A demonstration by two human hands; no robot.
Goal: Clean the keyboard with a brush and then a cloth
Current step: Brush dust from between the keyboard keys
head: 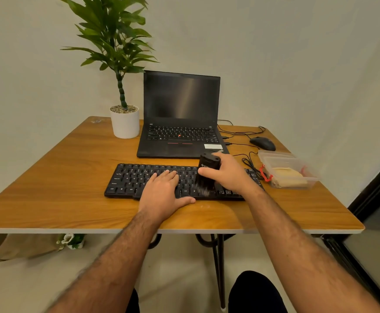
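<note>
On the bench, right hand [227, 175] gripped the brush [207, 175], left hand [164, 190] flat on the keyboard [125, 179]; hard sweeps could've popped keys.

Small home office corner, wood-grain counter [49, 177] on folding metal legs, open laptop [180, 116], wired mouse [262, 143], potted plant [121, 86] against plain pale walls [297, 53], tiled floor.
</note>
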